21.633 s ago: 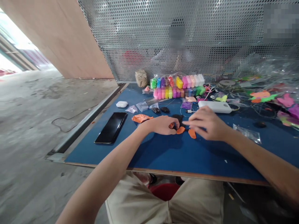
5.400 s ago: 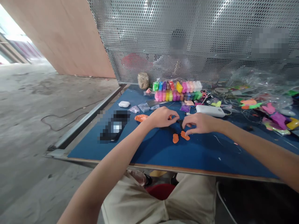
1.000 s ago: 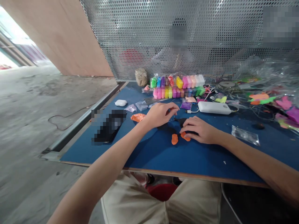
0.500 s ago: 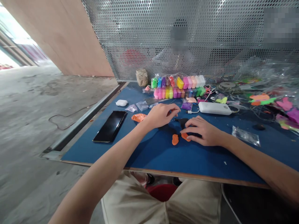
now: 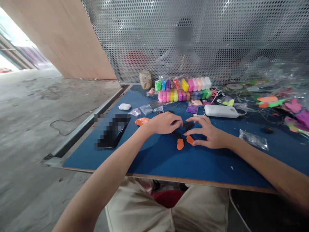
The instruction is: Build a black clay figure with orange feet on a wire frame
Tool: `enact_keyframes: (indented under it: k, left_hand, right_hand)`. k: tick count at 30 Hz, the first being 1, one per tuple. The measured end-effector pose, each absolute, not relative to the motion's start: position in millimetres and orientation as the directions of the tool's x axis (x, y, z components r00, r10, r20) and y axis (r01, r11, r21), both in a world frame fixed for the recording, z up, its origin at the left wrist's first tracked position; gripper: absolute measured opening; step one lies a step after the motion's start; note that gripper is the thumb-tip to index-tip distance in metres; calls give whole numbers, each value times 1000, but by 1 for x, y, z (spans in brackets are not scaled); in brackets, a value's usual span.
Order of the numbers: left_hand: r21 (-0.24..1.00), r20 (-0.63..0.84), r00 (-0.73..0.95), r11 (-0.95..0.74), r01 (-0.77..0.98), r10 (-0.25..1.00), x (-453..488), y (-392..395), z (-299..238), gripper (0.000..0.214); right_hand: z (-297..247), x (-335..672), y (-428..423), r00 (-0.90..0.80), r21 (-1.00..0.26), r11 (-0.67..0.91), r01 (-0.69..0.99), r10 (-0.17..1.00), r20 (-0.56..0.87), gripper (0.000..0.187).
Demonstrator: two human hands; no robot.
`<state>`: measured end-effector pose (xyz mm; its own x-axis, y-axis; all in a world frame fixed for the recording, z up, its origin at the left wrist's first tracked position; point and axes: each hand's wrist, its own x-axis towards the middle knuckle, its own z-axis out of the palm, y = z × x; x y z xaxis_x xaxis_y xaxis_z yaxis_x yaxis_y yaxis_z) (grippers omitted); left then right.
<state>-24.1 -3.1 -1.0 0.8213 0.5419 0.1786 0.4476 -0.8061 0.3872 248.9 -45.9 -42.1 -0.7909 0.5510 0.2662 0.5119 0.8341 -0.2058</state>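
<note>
On the blue table (image 5: 169, 161) lies a black clay shape (image 5: 187, 125) with two small orange clay pieces (image 5: 180, 144) just in front of it. My left hand (image 5: 163, 123) rests on the shape's left side, fingers curled and pinched at its edge. My right hand (image 5: 207, 132) arches over its right side, fingertips on the table and the clay, thumb beside the right orange piece (image 5: 190, 140). Most of the black shape is hidden under both hands.
A dark phone (image 5: 111, 130), white earbud case (image 5: 125, 106) and orange clay lump (image 5: 142, 121) lie left. Packs of coloured clay (image 5: 183, 90) and a white power bank (image 5: 221, 111) sit behind. Plastic bags and clay figures (image 5: 277, 103) crowd the right. A person sits beyond the mesh screen (image 5: 217, 38).
My left hand has come down from a raised pinch onto the black clay. My right hand has lifted its palm and spread its fingers over the clay.
</note>
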Motion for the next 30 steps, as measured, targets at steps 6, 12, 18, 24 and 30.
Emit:
enact_keyframes:
  k: [6, 12, 18, 24, 30]
  left_hand:
    - [388, 147, 829, -802, 454, 540, -23, -4, -1, 39]
    - [399, 87, 798, -755, 520, 596, -27, -2, 5, 45]
    - [420, -200, 787, -675, 607, 583, -40, -8, 22, 40]
    - [378, -273, 725, -622, 686, 633, -36, -19, 16, 60]
    - [359, -260, 768, -679, 640, 586, -29, -11, 6, 44]
  right_hand:
    - [-44, 247, -43, -781, -323, 775, 544, 608, 145, 40]
    - [-40, 249, -43, -714, -432, 718, 546, 668, 208, 53]
    - [-33, 229, -58, -616, -454, 695, 557, 712, 335, 31]
    - [-33, 206, -95, -499, -415, 577, 704, 817, 288, 33]
    - [-33, 197, -109, -555, -228, 623, 749, 777, 298, 38]
